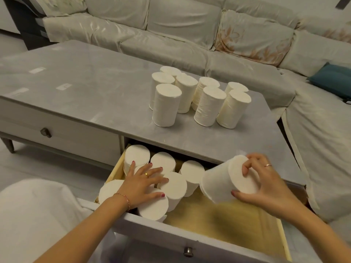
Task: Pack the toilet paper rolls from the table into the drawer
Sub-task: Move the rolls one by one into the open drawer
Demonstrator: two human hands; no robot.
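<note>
Above open drawer (pixel 224 215), right side: tilted toilet paper roll (pixel 222 179) held by right hand (pixel 266 185), fingers curled over end face, thumb under wall. Left hand (pixel 140 179) flat, fingers spread, pressing packed rolls (pixel 171 179) at drawer's left. Eight rolls (pixel 199 95) upright on table (pixel 76 88). Judged light, soft, crushable; hold around wall, gently.

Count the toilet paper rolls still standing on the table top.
8, all upright in one cluster on the table: four at the left, two in the middle, two at the right. More could be hidden behind them.
</note>
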